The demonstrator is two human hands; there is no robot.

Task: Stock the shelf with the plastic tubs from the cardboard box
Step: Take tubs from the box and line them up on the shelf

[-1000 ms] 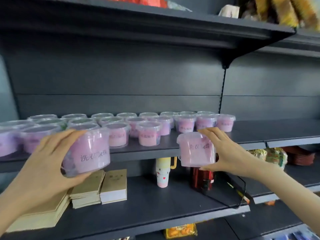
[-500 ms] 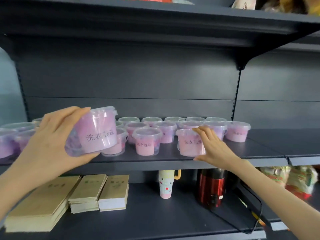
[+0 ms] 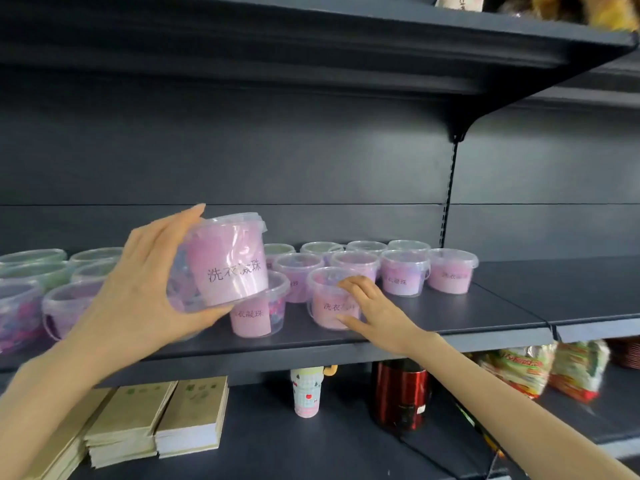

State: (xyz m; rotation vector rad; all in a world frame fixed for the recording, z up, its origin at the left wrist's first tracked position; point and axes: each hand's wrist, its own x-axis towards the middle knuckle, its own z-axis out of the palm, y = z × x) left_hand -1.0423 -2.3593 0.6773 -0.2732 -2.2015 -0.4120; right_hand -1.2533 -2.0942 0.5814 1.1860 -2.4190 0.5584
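Observation:
Several clear plastic tubs with pink labels stand in rows on the dark shelf point(image 3: 450, 329). My left hand point(image 3: 138, 289) grips one tub point(image 3: 228, 261) tilted in the air, above the front row and left of centre. My right hand point(image 3: 374, 313) holds another tub point(image 3: 329, 299) that stands on the shelf near its front edge, thumb and fingers curled round its right side. The cardboard box is out of view.
The shelf stretches bare to the right of the last tub point(image 3: 450, 271). A shelf overhangs above. Below stand stacked booklets point(image 3: 162, 417), a small patterned cup point(image 3: 306, 391), a red canister point(image 3: 400, 396) and snack bags point(image 3: 540, 368).
My right hand has carried its tub up onto the shelf and set it down near the front. My left hand has raised its tub from below shelf level to above the front row.

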